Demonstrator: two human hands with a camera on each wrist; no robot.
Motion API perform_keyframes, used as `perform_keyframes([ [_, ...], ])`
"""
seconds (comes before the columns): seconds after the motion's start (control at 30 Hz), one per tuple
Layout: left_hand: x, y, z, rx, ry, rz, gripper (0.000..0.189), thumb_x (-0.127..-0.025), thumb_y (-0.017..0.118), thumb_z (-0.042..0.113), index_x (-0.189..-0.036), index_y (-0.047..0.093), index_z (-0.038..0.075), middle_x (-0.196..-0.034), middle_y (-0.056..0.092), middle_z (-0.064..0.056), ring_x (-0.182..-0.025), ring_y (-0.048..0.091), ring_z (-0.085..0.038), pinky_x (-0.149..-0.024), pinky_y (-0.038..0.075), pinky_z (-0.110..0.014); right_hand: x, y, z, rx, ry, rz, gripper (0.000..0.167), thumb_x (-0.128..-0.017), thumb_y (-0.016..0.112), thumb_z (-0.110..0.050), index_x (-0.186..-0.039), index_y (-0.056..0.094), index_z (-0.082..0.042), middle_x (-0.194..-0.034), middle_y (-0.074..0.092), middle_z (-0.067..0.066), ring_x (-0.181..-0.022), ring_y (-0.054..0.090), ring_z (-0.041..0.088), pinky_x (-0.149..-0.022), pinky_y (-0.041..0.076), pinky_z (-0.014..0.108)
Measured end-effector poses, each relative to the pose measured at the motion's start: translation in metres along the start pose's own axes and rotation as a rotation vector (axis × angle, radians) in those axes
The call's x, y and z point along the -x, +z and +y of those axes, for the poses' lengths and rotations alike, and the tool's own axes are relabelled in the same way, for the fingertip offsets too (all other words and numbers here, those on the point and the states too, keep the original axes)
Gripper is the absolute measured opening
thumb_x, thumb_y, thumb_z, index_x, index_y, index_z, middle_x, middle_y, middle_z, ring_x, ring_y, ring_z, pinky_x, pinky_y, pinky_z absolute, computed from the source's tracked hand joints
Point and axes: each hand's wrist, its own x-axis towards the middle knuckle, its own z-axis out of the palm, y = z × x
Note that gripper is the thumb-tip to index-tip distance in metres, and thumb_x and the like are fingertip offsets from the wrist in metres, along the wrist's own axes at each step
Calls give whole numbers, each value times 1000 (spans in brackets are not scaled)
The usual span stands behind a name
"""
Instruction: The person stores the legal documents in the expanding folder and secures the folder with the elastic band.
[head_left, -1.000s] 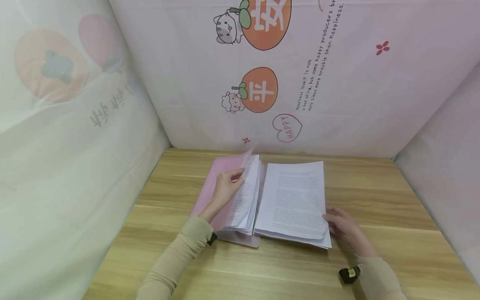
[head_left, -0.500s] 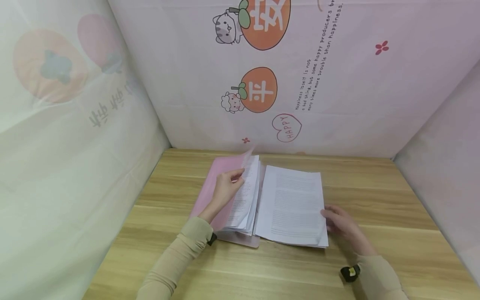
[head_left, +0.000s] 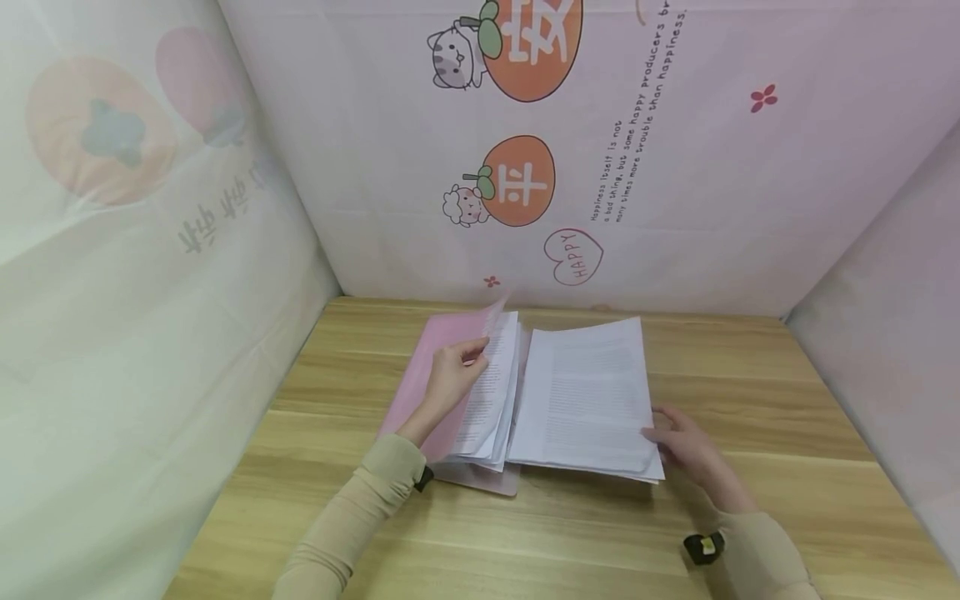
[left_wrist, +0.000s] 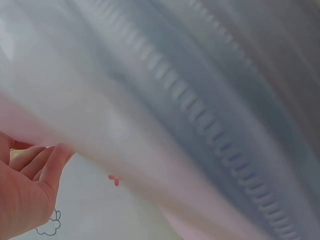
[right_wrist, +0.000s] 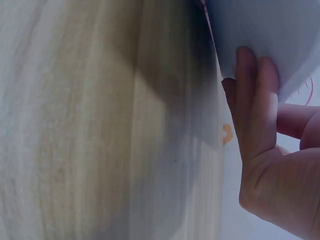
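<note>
A pink translucent folder [head_left: 418, 367] lies at the middle of the table with its cover held part-way up. My left hand [head_left: 452, 377] pinches the cover's free edge between thumb and fingers; in the left wrist view the blurred inner side fills most of the picture, showing a white ridged strip [left_wrist: 215, 131]. Printed sheets [head_left: 487, 396] stand on the folder's left side. On its right is a stack of printed paper [head_left: 592, 392], its outer edge raised. My right hand [head_left: 692, 454] pinches that edge, thumb on top and fingers [right_wrist: 267, 107] against the underside.
Wood-grain table [head_left: 600, 542] extends around the folder on every side. A white printed cloth wall [head_left: 675, 250] rises behind the table, with more cloth at left and right. A black wrist strap [head_left: 703, 547] sits at the right sleeve.
The paper stack in my right hand first dipped flatter and slid slightly left, then its outer edge tilted up again. My left hand and the pink cover have stayed in place.
</note>
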Motion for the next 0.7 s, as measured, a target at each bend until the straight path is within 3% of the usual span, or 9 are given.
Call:
perform_keyframes([
  [0.27, 0, 0, 0, -9, 3, 6, 34, -86, 59, 2, -118, 70, -4, -120, 71, -18, -106, 72, -31, -89, 61, -33, 3, -1, -5, -61, -39, -6, 64, -98, 54, -7, -148, 21, 14, -83, 71, -13, -73, 67, 3, -67, 59, 20],
  [0.7, 1, 2, 0, -5, -2, 0, 34, -86, 59, 2, -118, 70, -3, -120, 71, -18, -105, 72, -32, -89, 61, -33, 6, -7, -11, -69, -98, 4, 57, -97, 54, -5, -142, 26, 15, -76, 72, -15, -65, 65, 3, -59, 55, 20],
])
